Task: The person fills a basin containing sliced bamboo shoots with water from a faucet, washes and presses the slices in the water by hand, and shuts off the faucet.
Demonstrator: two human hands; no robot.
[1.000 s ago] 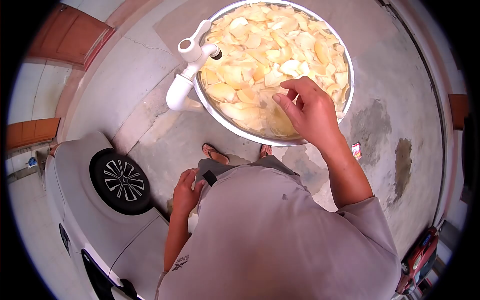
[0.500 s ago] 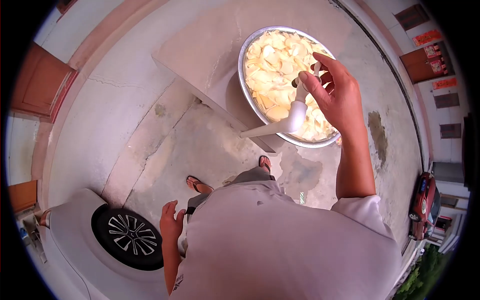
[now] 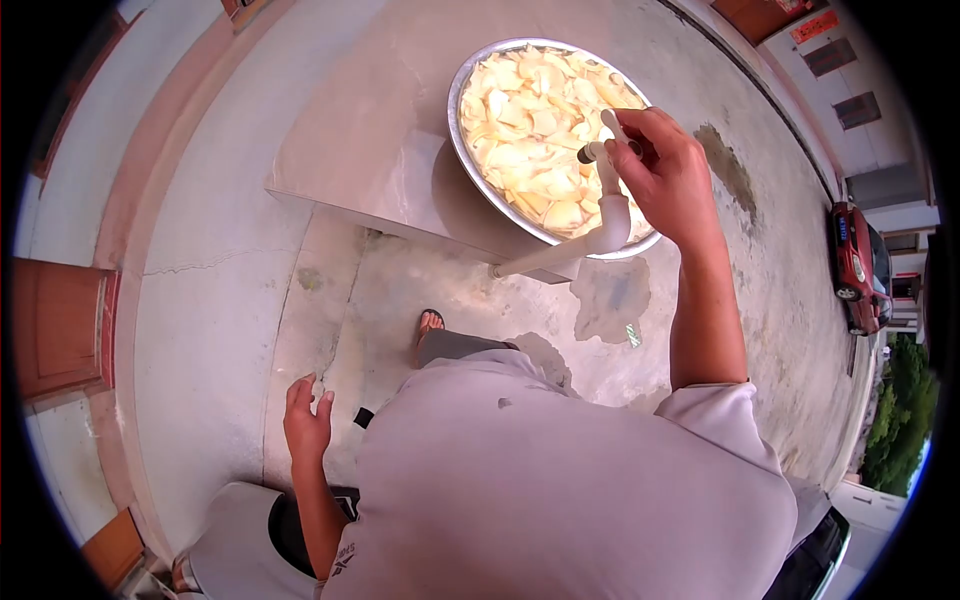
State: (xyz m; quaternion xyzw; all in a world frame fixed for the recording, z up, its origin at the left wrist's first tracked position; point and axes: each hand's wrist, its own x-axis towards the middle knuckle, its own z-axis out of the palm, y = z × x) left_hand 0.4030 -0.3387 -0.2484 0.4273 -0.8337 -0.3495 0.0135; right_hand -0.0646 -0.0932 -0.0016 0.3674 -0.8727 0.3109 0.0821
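Note:
A wide metal basin (image 3: 455, 120) full of pale yellow slices in water stands at the upper middle. Over its near right side rises a white plastic tap (image 3: 612, 205) on a bent pipe. My right hand (image 3: 660, 165) is at the top of this tap, thumb and fingers closed round its handle. Lower left, away from the basin, my left hand (image 3: 307, 418) hangs with its fingers apart and nothing in it.
The basin rests on a raised concrete slab (image 3: 350, 150) with a sharp near edge. One sandalled foot (image 3: 430, 322) shows below it. A pale car (image 3: 235, 530) is at the lower left, a red car (image 3: 858, 265) at the right. Wet patches mark the ground.
My right hand has gone from above the slices to the tap handle. The view has turned, so the basin appears smaller and the cars have shifted. My left hand has swung outward.

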